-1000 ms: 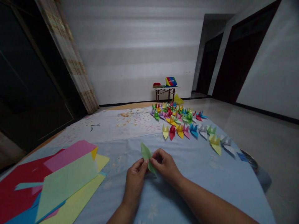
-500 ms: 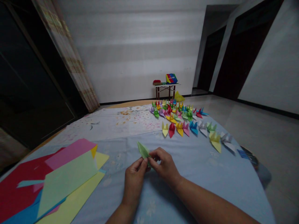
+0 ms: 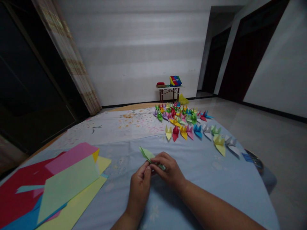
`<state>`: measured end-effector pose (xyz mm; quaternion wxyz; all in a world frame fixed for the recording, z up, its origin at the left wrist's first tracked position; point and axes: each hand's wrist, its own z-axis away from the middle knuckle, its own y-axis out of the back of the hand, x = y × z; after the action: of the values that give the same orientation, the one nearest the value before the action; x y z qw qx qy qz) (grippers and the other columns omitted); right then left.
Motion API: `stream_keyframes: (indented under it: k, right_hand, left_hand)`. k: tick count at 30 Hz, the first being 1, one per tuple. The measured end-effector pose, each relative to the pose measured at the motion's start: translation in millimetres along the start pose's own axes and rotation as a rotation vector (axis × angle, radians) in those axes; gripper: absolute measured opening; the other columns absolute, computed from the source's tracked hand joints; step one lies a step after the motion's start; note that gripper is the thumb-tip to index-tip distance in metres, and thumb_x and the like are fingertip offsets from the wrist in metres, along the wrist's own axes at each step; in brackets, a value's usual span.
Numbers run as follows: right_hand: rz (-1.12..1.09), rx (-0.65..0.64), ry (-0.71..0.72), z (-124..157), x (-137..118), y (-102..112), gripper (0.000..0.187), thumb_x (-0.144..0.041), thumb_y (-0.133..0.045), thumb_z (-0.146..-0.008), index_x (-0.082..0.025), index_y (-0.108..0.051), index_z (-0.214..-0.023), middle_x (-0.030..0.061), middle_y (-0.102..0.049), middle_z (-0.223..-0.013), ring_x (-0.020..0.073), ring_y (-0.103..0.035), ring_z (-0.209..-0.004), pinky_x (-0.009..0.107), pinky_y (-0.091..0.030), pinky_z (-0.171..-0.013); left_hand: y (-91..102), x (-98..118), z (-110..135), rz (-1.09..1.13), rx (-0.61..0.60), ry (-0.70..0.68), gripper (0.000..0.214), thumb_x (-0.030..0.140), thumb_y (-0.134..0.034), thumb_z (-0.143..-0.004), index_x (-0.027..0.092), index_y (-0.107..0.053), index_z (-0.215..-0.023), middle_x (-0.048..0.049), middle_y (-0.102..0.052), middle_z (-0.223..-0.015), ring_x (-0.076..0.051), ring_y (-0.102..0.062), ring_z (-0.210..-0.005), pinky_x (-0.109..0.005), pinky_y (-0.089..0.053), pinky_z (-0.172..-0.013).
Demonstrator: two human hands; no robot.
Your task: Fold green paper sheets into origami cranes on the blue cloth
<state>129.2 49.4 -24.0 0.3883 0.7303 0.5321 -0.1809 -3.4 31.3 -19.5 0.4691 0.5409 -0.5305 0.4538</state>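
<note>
Both my hands pinch a small folded green paper (image 3: 146,154) low over a light blue cloth (image 3: 216,179). My left hand (image 3: 139,185) grips it from below with closed fingers. My right hand (image 3: 168,169) covers its near end, fingers curled over it. The paper's pointed tip sticks out to the upper left. To my left lies a fan of large coloured paper sheets (image 3: 67,182).
Several rows of finished folded paper cranes (image 3: 189,127) in many colours stand on the cloth at the far right. A small table (image 3: 169,91) with a colourful box sits by the back wall. Dark doorways open at the right.
The green paper was tipped up a second ago; it now lies flatter and lower between my fingers, its tip pointing left. My hands stayed in about the same place.
</note>
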Motion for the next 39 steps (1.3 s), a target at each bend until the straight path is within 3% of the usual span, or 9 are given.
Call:
stream_keyframes:
  k: [11, 15, 20, 25, 29, 33, 39]
  right_hand:
    - [-0.182, 0.031, -0.144, -4, 3, 2, 0.014, -0.028, -0.061, -0.076, -0.019, -0.068, -0.083, 0.0032, -0.061, -0.074, 0.0126, -0.056, -0.068, 0.024, -0.045, -0.063]
    - [-0.139, 0.015, -0.215, -5, 2, 3, 0.015, -0.028, -0.057, -0.078, -0.017, -0.066, -0.084, 0.0023, -0.062, -0.073, 0.0117, -0.054, -0.066, 0.024, -0.044, -0.063]
    - [-0.156, 0.027, -0.346, -5, 4, 3, 0.02, -0.032, -0.051, -0.08, -0.015, -0.061, -0.081, 0.002, -0.06, -0.071, 0.0114, -0.052, -0.064, 0.023, -0.042, -0.061]
    - [-0.343, 0.032, -0.461, -7, 5, 1, 0.027, -0.041, -0.053, -0.078, -0.014, -0.058, -0.078, 0.0, -0.055, -0.066, 0.0104, -0.049, -0.059, 0.021, -0.04, -0.054]
    - [-0.527, 0.025, -0.538, -9, 3, 2, 0.035, -0.048, -0.058, -0.072, -0.014, -0.057, -0.078, 0.0007, -0.058, -0.067, 0.0108, -0.05, -0.058, 0.022, -0.041, -0.056]
    - [-0.627, 0.045, -0.606, -10, 4, 1, 0.039, -0.051, -0.064, -0.066, -0.013, -0.058, -0.075, 0.0, -0.058, -0.064, 0.0103, -0.05, -0.056, 0.023, -0.04, -0.056]
    - [-0.65, 0.011, -0.674, -10, 8, -1, 0.038, -0.049, -0.067, -0.062, -0.012, -0.059, -0.071, -0.0031, -0.053, -0.056, 0.0066, -0.043, -0.048, 0.019, -0.033, -0.049]
  left_hand:
    - [1.5, 1, -1, -0.053, -0.032, -0.012, 0.036, 0.036, -0.055, -0.077, 0.017, -0.062, -0.108, -0.0046, -0.068, -0.099, -0.02, -0.064, -0.082, -0.027, -0.049, -0.075]
    - [2.2, 3, -1, -0.07, -0.023, -0.043, 0.035, 0.036, -0.058, -0.076, 0.018, -0.063, -0.105, -0.0047, -0.068, -0.097, -0.021, -0.062, -0.086, -0.027, -0.047, -0.077]
    - [3.2, 8, -3, -0.123, 0.062, -0.05, 0.035, 0.041, -0.055, -0.076, 0.015, -0.066, -0.097, -0.0065, -0.068, -0.085, -0.02, -0.062, -0.075, -0.029, -0.048, -0.072]
    - [3.9, 5, -7, -0.029, 0.176, -0.006, 0.039, 0.043, -0.055, -0.075, 0.016, -0.059, -0.103, -0.0088, -0.065, -0.096, -0.019, -0.061, -0.082, -0.025, -0.048, -0.062]
    - [2.3, 1, -11, 0.106, 0.115, 0.087, 0.044, 0.043, -0.058, -0.073, 0.015, -0.056, -0.107, -0.0094, -0.066, -0.096, -0.019, -0.063, -0.083, -0.027, -0.049, -0.067]
    - [2.8, -3, -13, 0.148, 0.001, 0.142, 0.04, 0.043, -0.06, -0.071, 0.013, -0.061, -0.097, -0.0082, -0.069, -0.088, -0.018, -0.063, -0.078, -0.028, -0.047, -0.07]
    - [3.4, -6, -15, 0.21, 0.043, 0.19, 0.037, 0.043, -0.067, -0.064, 0.013, -0.063, -0.086, -0.0052, -0.069, -0.079, -0.016, -0.062, -0.069, -0.025, -0.047, -0.065]
